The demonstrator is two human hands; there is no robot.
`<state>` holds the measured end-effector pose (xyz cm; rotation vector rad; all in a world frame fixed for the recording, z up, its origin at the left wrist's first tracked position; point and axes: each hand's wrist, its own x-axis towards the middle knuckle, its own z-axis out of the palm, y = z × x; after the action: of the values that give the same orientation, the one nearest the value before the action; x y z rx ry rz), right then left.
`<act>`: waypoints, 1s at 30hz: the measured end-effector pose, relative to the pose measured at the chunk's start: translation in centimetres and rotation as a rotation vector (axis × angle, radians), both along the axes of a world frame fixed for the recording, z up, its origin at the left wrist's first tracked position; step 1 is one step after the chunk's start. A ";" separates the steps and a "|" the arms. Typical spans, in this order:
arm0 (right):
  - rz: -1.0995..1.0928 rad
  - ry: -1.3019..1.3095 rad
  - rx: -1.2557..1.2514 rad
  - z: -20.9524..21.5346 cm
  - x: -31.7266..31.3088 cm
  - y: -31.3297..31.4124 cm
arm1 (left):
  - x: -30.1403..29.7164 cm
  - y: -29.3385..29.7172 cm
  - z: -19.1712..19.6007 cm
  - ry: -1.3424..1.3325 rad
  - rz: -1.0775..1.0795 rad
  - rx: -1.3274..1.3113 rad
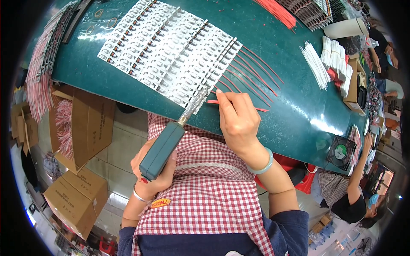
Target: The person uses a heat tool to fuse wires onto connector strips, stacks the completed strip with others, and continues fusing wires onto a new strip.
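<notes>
My left hand [149,166] is wrapped round a dark green soldering gun [162,149] with a long, crusted metal tip. That tip rests at the near right corner of a panel of white circuit boards [166,55], laid out in rows on the table. Close to the tip, my right hand [240,117] is closed in a pinch on a thin red wire [212,102], part of which passes behind the fingers. Several more red wires [256,87] stretch rightward from the panel's right edge. The exact contact between tip, wire and board is too small to tell.
A green table [294,123] carries bundles of white wires [315,64], red wires [277,13] and a small black fan [341,151]. Stacked wired boards [49,64] hang over its left edge. Cardboard boxes [92,128] stand on the floor. A co-worker [350,192] sits at the right.
</notes>
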<state>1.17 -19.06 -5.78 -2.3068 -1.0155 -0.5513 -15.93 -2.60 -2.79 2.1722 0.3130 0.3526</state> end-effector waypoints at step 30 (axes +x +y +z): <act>-0.023 -0.035 -0.035 0.1 -0.3 0.3 | -2.5 0.3 -1.5 0.060 0.051 -0.084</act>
<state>0.89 -18.80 -5.71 -2.3497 -1.0239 -0.5897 -18.48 -2.28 -4.30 2.0983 0.4108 0.2981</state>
